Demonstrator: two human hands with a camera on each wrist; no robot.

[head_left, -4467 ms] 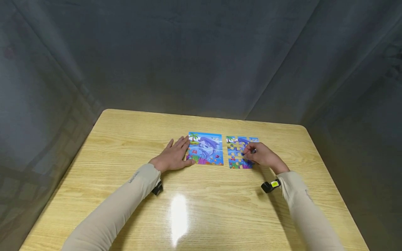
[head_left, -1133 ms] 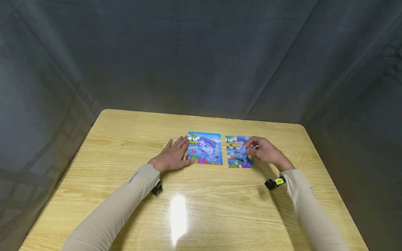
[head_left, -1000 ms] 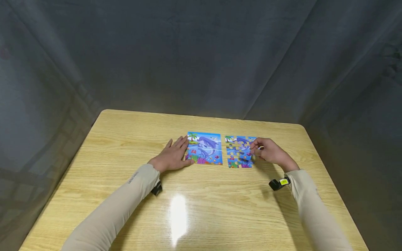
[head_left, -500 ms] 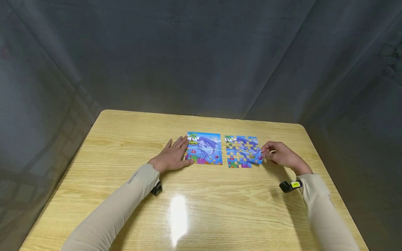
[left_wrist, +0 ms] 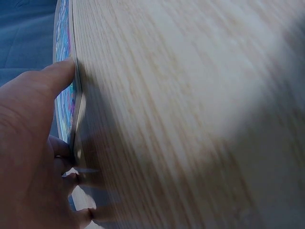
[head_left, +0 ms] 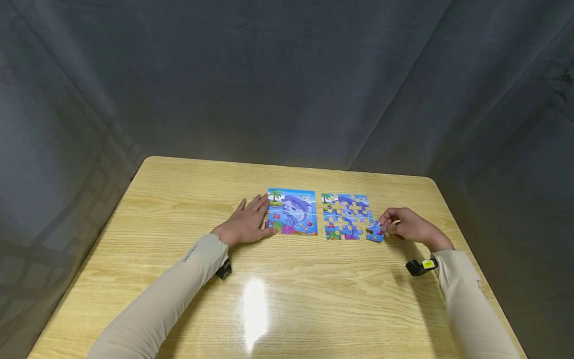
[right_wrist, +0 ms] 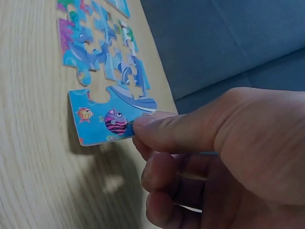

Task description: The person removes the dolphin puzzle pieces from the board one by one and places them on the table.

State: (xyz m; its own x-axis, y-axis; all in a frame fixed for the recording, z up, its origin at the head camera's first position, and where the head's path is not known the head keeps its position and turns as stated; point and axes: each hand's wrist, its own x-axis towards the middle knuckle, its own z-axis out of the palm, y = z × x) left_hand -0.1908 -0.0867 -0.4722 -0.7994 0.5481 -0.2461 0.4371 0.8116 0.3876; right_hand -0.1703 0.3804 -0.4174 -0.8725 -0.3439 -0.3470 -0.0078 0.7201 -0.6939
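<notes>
My left hand (head_left: 244, 227) lies spread on the table at the left side of a square dolphin picture board (head_left: 293, 212). In the left wrist view its thumb (left_wrist: 62, 74) rests on the board's edge. With thumb and fingertips, my right hand (head_left: 405, 224) pinches a jigsaw piece (right_wrist: 97, 124), blue with a striped fish and a small orange fish. The piece is tilted, close over the table, at the lower right of the spaced-out jigsaw pieces (head_left: 345, 200). These form a matching dolphin picture, with gaps between them, right of the board.
The light wood table (head_left: 305, 289) has rounded far corners. Grey curtains (head_left: 269, 85) hang behind it and at both sides. A small black camera (head_left: 417, 268) is strapped at my right wrist, and another (head_left: 223, 269) at my left.
My right hand has moved right and a little nearer me from over the jigsaw, carrying the fish piece away from the other pieces. My left hand stays in place.
</notes>
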